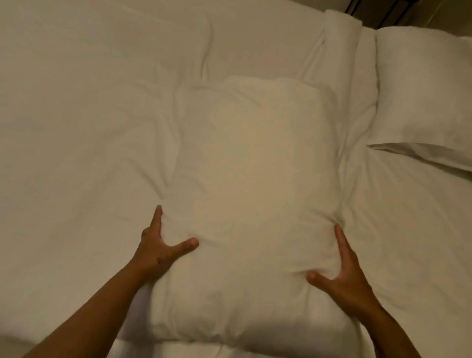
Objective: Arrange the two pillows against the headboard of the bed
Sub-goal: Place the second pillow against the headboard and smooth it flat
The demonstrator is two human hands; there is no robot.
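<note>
A white pillow lies lengthwise on the white bed, in the middle of the view. My left hand presses its left side, thumb on top and fingers along the edge. My right hand grips its right side the same way. A second white pillow lies at the upper right, near the bed's corner. No headboard can be made out.
A rolled or bunched fold of white bedding sits between the two pillows at the top. A dark strip shows past the bed's top right corner. The wrinkled sheet stretches wide to the left.
</note>
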